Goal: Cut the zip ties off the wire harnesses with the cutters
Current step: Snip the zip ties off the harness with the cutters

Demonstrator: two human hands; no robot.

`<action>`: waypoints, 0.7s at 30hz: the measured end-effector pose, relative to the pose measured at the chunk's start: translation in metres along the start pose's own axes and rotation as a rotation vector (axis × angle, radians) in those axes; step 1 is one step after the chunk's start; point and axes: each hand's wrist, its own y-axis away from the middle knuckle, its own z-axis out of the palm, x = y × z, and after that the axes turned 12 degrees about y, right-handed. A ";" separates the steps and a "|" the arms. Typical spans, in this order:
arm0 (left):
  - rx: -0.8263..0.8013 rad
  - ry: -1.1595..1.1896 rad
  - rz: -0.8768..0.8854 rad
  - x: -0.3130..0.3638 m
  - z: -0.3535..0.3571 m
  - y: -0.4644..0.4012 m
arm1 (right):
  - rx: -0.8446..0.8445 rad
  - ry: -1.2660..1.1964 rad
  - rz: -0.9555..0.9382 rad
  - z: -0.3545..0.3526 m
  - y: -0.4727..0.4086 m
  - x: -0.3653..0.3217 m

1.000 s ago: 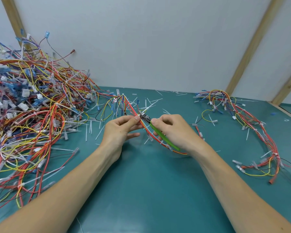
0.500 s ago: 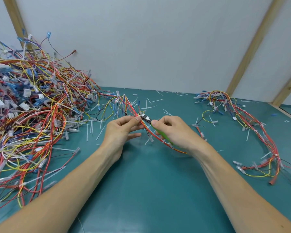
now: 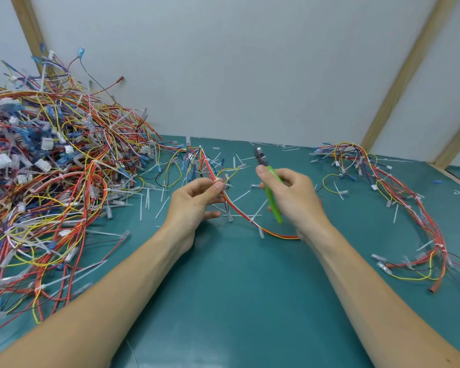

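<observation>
My left hand (image 3: 194,203) pinches a red, orange and yellow wire harness (image 3: 239,211) between thumb and forefinger, right at a small white zip tie (image 3: 218,180). The harness curves down to the right across the green table and passes under my right wrist. My right hand (image 3: 292,197) grips green-handled cutters (image 3: 272,197), whose grey jaws (image 3: 259,156) point up and away, well clear of the wires. Whether the jaws are open or closed is too blurred to tell.
A big tangled pile of harnesses (image 3: 45,187) fills the left side. A second harness (image 3: 398,192) loops along the right. Cut white zip-tie pieces (image 3: 241,196) litter the green table (image 3: 237,301) around my hands. A white wall stands behind, with wooden battens (image 3: 406,73).
My right hand has pulled the cutters away from the harness, to the right and upward, with the jaws now pointing up. My left hand keeps its pinch on the harness.
</observation>
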 end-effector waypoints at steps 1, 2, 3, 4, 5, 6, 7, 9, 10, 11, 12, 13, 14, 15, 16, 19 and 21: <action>0.005 0.002 0.000 0.000 0.000 0.000 | 0.065 -0.012 -0.025 -0.002 -0.002 0.003; 0.014 0.007 0.001 0.000 0.001 0.000 | 0.122 -0.011 -0.039 -0.004 -0.005 0.005; 0.026 0.015 0.003 0.000 0.002 0.000 | 0.160 -0.007 -0.037 -0.006 -0.008 0.008; 0.043 0.028 0.008 0.001 0.002 -0.001 | 0.169 -0.007 -0.021 -0.008 -0.010 0.009; 0.063 0.043 0.017 0.002 0.002 -0.001 | 0.154 -0.014 0.001 -0.009 -0.011 0.010; 0.085 0.054 0.030 0.003 0.001 -0.002 | 0.125 -0.021 0.019 -0.010 -0.011 0.010; 0.106 0.058 0.043 0.004 0.000 -0.003 | 0.089 -0.018 0.029 -0.011 -0.011 0.010; 0.133 0.064 0.058 0.006 -0.003 -0.005 | -0.020 0.011 0.040 -0.011 -0.010 0.011; 0.138 0.072 0.058 0.007 -0.005 -0.006 | -0.089 0.029 0.044 -0.010 -0.008 0.011; 0.140 0.082 0.055 0.008 -0.006 -0.007 | -0.155 0.053 0.052 -0.009 -0.006 0.011; 0.139 0.095 0.050 0.009 -0.007 -0.007 | -0.208 0.079 0.058 -0.007 -0.005 0.011; 0.136 0.109 0.044 0.009 -0.008 -0.008 | -0.251 0.109 0.060 -0.005 -0.003 0.011; 0.134 0.124 0.040 0.009 -0.008 -0.008 | -0.288 0.136 0.054 -0.002 -0.002 0.011; 0.131 0.139 0.038 0.009 -0.008 -0.008 | -0.322 0.163 0.040 0.000 -0.001 0.012; 0.128 0.153 0.036 0.009 -0.008 -0.008 | -0.353 0.186 0.020 0.003 0.001 0.013; 0.111 0.195 0.024 0.010 -0.008 -0.008 | -0.381 0.228 -0.039 0.008 0.003 0.014; 0.091 0.202 0.018 0.011 -0.007 -0.007 | -0.346 0.275 -0.065 0.009 0.003 0.016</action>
